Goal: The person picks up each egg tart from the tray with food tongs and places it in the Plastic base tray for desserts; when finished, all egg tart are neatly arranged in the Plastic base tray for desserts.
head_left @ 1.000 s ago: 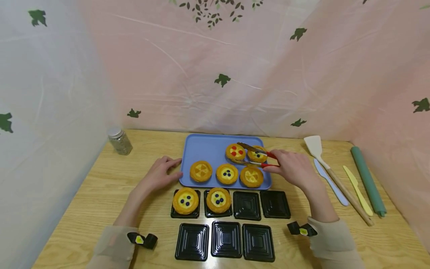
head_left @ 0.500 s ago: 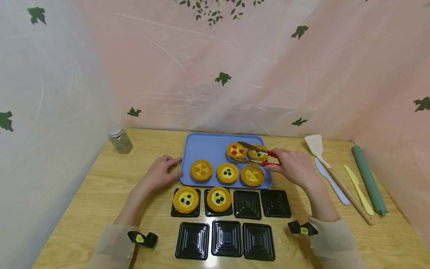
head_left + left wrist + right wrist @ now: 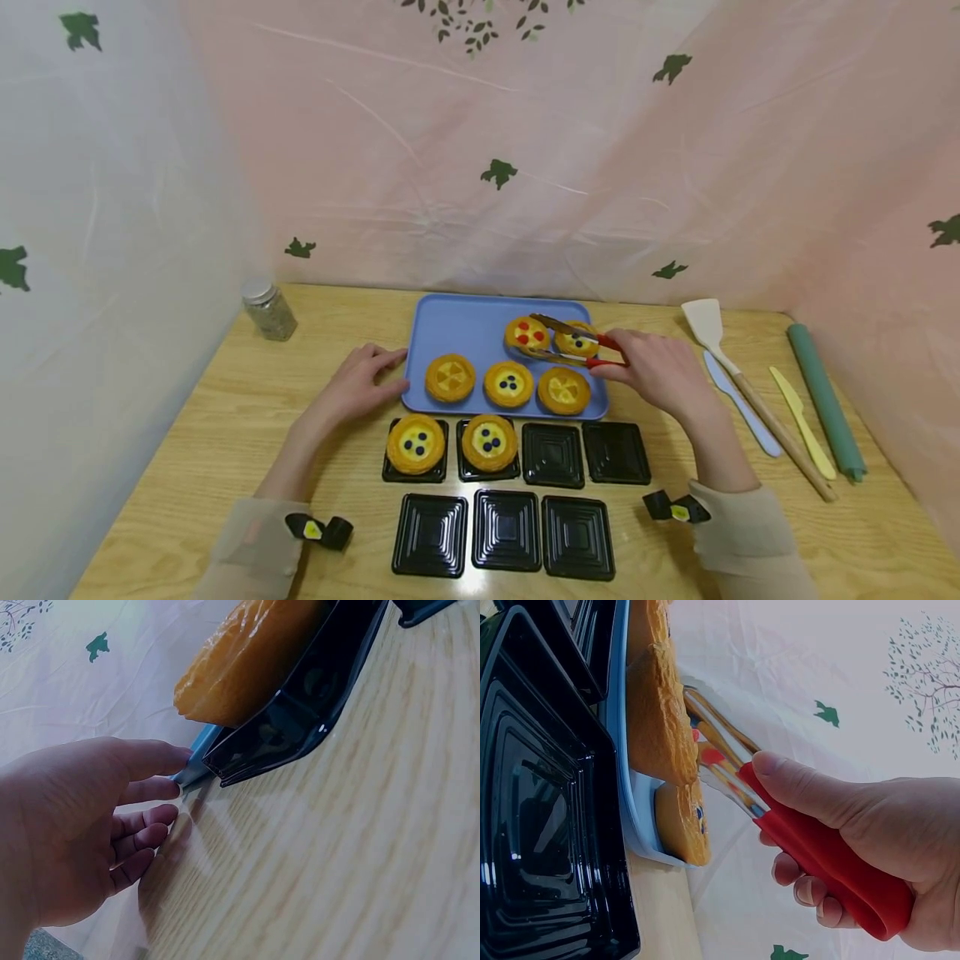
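My left hand (image 3: pixel 363 385) touches the left edge of the blue tray (image 3: pixel 457 321) with thumb and fingertips. In the left wrist view its fingers (image 3: pixel 142 825) lie loosely bent at the tray's rim. My right hand (image 3: pixel 660 371) grips red-handled tongs (image 3: pixel 817 859) over the tray's right part. The tongs' two metal arms lie to either side of a tart with red dots (image 3: pixel 527 335). Behind them, a tart with blue dots (image 3: pixel 576 342) is partly covered. In front lie two pinwheel-topped tarts (image 3: pixel 450 378) (image 3: pixel 564 392) and another blue-dotted tart (image 3: pixel 509 384).
Several black square trays (image 3: pixel 553 454) stand in two rows before the tray. Two hold blue-dotted tarts (image 3: pixel 416 445) (image 3: pixel 489 443). A spatula (image 3: pixel 703 321), blue knife (image 3: pixel 742 404), yellow knife (image 3: pixel 802 422) and green rolling pin (image 3: pixel 825 400) lie right; a jar (image 3: pixel 270 312) stands left.
The tongs' arms have come slightly closer together about the red-dotted tart. My left hand stays at the tray's edge.
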Motion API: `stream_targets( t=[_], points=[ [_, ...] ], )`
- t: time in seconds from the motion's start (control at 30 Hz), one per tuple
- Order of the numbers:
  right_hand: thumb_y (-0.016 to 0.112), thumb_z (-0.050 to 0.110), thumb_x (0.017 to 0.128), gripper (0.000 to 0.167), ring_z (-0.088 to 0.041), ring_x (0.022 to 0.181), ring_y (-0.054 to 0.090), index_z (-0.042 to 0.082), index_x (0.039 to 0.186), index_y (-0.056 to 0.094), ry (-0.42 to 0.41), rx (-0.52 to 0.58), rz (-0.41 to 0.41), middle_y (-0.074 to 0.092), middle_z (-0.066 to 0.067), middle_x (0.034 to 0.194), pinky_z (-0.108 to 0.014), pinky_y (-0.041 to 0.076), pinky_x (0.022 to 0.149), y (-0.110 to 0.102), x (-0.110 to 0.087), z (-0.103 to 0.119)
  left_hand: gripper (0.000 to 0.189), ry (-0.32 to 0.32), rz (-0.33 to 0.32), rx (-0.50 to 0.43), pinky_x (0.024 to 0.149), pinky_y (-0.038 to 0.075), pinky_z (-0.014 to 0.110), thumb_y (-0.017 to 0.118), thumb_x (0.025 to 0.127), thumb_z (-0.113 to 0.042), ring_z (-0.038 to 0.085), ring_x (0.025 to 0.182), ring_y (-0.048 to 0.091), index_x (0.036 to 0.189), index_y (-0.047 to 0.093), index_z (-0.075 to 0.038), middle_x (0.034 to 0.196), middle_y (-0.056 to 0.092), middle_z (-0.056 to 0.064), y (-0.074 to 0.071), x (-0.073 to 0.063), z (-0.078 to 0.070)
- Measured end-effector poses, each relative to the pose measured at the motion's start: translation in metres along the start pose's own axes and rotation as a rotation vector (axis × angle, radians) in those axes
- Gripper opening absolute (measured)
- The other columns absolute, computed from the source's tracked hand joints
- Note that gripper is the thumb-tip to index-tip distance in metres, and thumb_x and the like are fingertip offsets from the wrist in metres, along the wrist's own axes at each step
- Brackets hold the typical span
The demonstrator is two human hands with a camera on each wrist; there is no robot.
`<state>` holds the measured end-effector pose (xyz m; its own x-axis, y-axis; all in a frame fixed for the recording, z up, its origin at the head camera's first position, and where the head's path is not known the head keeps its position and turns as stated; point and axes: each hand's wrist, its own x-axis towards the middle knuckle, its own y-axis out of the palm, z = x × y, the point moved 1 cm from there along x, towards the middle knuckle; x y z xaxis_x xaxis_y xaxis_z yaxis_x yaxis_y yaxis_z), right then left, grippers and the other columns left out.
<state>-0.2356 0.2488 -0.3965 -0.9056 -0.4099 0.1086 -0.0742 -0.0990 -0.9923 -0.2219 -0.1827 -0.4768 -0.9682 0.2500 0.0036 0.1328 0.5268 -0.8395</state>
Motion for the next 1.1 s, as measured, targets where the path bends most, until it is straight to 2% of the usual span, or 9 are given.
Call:
stream_targets(
  t=[0.43, 1.1],
  points=[
    [0.078, 0.049, 0.087, 0.051, -0.017, 0.060, 0.051, 0.009, 0.117, 0.068, -0.007, 0.002, -0.022, 0.071, -0.005, 0.084, -0.029, 0.038, 0.054, 0.0015, -0.0011, -0.0028, 0.057, 0.013, -0.003, 0.001, 0.091, 0.040, 0.042, 0.069, 0.097, -0.032, 0.029, 0.106, 0.051, 0.147, 0.057, -0.008, 0.118, 0.060, 0.014, 0.0013, -0.0005, -0.0012],
    [0.080, 0.048, 0.085, 0.052, -0.017, 0.058, 0.049, 0.010, 0.118, 0.069, -0.022, 0.010, -0.066, 0.071, -0.005, 0.084, -0.028, 0.037, 0.052, -0.0027, -0.0020, -0.0023, 0.057, -0.003, 0.009, -0.001, 0.093, 0.040, 0.045, 0.068, 0.097, -0.033, 0.030, 0.109, 0.050, 0.148, 0.057, -0.009, 0.120, 0.059, 0.015, 0.0004, -0.0004, -0.0009]
  ],
)
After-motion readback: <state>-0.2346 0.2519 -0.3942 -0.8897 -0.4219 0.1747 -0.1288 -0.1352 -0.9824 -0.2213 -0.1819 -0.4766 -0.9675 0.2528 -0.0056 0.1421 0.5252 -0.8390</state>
